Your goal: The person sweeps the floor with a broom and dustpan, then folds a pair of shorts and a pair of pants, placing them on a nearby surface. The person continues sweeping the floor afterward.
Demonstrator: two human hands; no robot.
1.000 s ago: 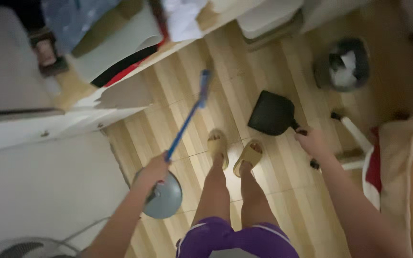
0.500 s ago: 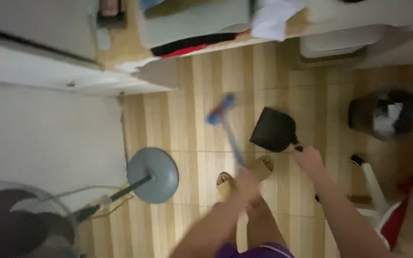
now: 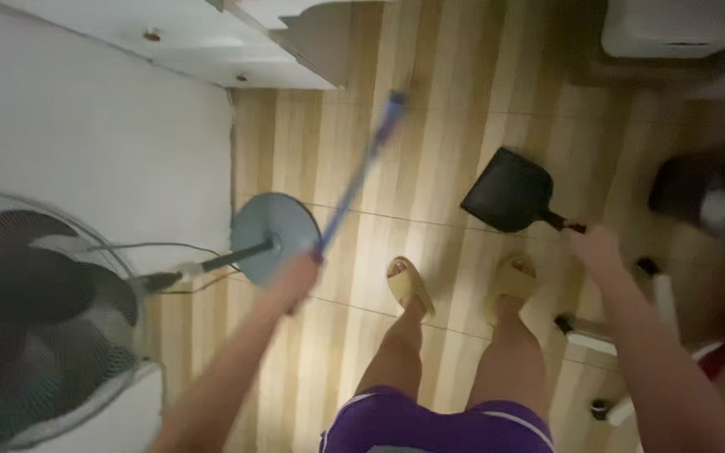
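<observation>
Head view, looking straight down over purple shorts (image 3: 438,424) and two feet in pale sandals (image 3: 410,285) planted on a striped wooden floor (image 3: 455,101); left hand (image 3: 299,277) closed around the lower end of a blue stick (image 3: 362,172), evidently a broom or mop handle, fingers wrapped tight, grip blurred but plainly shut; stick slanting up and away from the body toward the far floor, far end near a white cabinet edge (image 3: 295,50), held out at arm's reach probably so the working end meets the boards ahead of the feet; head of the tool too blurred to make out.

Right hand (image 3: 593,247) clenched on the short handle of a black dustpan (image 3: 509,191); pan held out just ahead of the right sandal, flat and low, mouth pointing away from the body, seemingly poised close to the floor so as to catch whatever gets pushed toward it; touching the boards or just above them, cannot tell.

To the left, a standing fan (image 3: 35,327) with its round grey base (image 3: 274,237) just beside the left hand, cord trailing across a white surface; at right edge, a dark bin (image 3: 702,189), blurred, and white chair legs (image 3: 606,335) near the right foot.
</observation>
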